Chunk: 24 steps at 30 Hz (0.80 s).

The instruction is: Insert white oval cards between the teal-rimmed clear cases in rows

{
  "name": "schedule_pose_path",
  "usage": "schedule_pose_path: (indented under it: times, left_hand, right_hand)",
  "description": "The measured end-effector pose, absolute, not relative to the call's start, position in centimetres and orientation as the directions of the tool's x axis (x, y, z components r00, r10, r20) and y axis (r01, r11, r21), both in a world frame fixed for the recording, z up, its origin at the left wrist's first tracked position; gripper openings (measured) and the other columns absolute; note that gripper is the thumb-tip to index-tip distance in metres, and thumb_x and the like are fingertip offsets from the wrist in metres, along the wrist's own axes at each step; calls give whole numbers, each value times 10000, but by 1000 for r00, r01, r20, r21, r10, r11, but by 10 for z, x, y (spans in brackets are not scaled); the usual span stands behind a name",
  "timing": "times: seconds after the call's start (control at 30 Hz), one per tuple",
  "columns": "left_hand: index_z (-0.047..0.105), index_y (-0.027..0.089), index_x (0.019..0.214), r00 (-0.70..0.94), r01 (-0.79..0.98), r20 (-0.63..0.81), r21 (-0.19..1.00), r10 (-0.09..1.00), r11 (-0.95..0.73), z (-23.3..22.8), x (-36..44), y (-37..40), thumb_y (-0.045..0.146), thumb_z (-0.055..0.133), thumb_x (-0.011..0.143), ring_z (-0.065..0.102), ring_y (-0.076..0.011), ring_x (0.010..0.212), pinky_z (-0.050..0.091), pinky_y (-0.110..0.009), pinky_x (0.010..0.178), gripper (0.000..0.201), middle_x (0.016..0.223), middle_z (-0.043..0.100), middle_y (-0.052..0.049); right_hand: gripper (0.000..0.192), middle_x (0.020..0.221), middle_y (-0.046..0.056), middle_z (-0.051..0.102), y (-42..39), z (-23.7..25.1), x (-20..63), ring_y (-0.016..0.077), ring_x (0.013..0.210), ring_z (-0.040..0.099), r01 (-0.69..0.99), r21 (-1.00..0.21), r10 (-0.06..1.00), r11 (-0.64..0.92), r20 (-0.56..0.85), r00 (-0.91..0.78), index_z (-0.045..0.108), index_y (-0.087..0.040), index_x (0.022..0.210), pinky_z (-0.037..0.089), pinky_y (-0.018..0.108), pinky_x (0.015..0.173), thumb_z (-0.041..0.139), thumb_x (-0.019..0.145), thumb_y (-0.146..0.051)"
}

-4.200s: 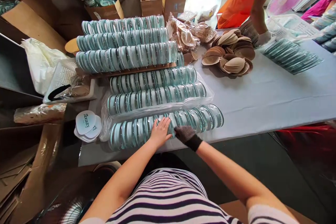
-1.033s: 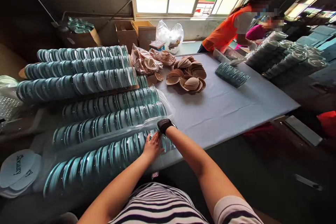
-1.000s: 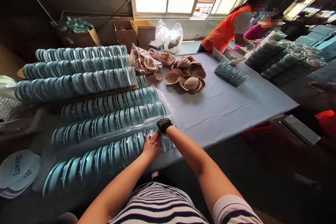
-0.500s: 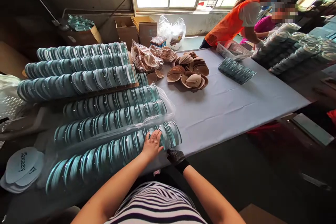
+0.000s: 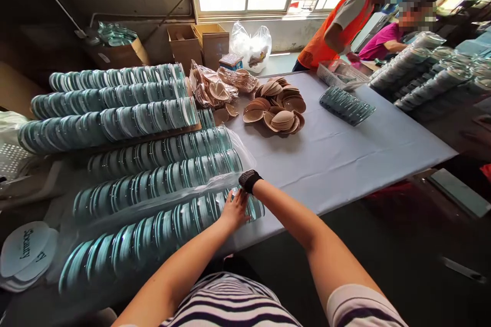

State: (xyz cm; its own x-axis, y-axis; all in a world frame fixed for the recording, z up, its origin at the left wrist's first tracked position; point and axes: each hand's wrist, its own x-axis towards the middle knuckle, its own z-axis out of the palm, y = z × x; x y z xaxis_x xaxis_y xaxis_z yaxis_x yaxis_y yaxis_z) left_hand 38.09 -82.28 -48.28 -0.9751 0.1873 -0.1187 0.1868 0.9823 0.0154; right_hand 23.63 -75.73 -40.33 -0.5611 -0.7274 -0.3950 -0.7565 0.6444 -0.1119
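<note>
My bare left hand (image 5: 235,210) lies on top of the nearest row of packed teal discs (image 5: 153,237), close to its right end, with its fingers stretched out. My right hand (image 5: 249,180), in a black mesh glove, is just beyond my left fingertips, at the far side of that row. Its fingers are mostly hidden, so its grip does not show. Clear plastic film (image 5: 207,184) runs along between this row and the teal row behind it (image 5: 161,179), ending beside my right hand.
Higher stacked rows (image 5: 111,125) stand at the back left. Brown oval pads (image 5: 282,120) and wrapped brown packs (image 5: 209,87) sit mid-table. A short teal bundle (image 5: 347,106) lies right of them. A co-worker in an orange vest (image 5: 326,36) stands beyond a white basket (image 5: 337,80).
My gloved right hand has moved from the near side of the front row up and over to its far side. My left hand has slid slightly right along the row.
</note>
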Motion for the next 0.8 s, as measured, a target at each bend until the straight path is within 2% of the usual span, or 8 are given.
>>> schedule_pose_path:
  times: [0.17,0.3,0.37,0.4,0.5,0.57,0.67,0.8]
  left_hand:
    - [285,159,1508,-978,183,-92,44,186,982,-483,384,-823,453,522,860,237,-308,1453,164,-577,1163,750,1568,285,-152]
    - [284,140,1503,-976,189,-99,43,193,981,-481,383,-820,423,516,877,227,-302,1455,137,-572,1165,726,1577,260,-156]
    - [284,115,1498,-979,178,-92,62,183,982,-476,382,-822,434,500,891,222,-312,1455,115,-560,1169,719,1580,252,-155]
    - [289,115,1495,-980,168,-90,84,175,982,-472,382,-824,444,493,898,233,-310,1451,125,-547,1171,711,1580,258,-148]
    - [309,200,1493,-984,149,-79,146,161,978,-459,383,-836,459,478,914,255,-281,1445,193,-513,1166,657,1581,280,-95]
    - [293,279,1499,-978,173,-88,148,187,974,-454,386,-847,485,495,903,230,-285,1454,196,-538,1160,662,1584,283,-62]
    - [262,318,1510,-960,224,-141,138,243,965,-454,393,-861,539,557,851,194,-324,1461,185,-583,1147,755,1586,277,-55]
    - [256,313,1514,-958,226,-148,148,247,963,-461,394,-867,526,576,837,194,-335,1459,197,-583,1138,779,1593,257,-56]
  right_hand:
    - [298,1083,133,712,-682,-442,291,244,1030,657,-770,-179,-776,612,-323,-542,668,-187,1132,457,323,864,509,882,-216]
    - [247,1045,81,729,-637,-511,344,228,976,674,-429,-348,-539,834,-345,-768,682,-239,1017,454,270,792,469,892,-244]
    - [300,1118,96,703,-636,-539,366,219,1022,654,-352,-366,-479,861,-355,-803,641,-228,1097,448,265,797,394,928,-249]
    - [327,1130,106,691,-640,-549,376,216,1016,651,-268,-431,-439,862,-370,-818,608,-224,1147,450,268,779,358,941,-264]
    - [369,947,99,688,-662,-564,397,199,775,648,217,-727,-326,651,-527,-785,496,-215,1238,448,271,627,338,929,-343]
    - [379,750,31,632,-677,-567,406,159,553,554,460,-784,-363,418,-608,-706,456,-208,1218,413,254,523,395,889,-387]
    - [326,621,-59,508,-693,-568,409,98,429,401,541,-806,-437,240,-587,-681,448,-221,1082,362,222,458,470,843,-443]
    - [320,563,-73,435,-694,-565,399,74,421,357,619,-785,-522,26,-538,-662,448,-219,812,323,211,426,609,780,-494]
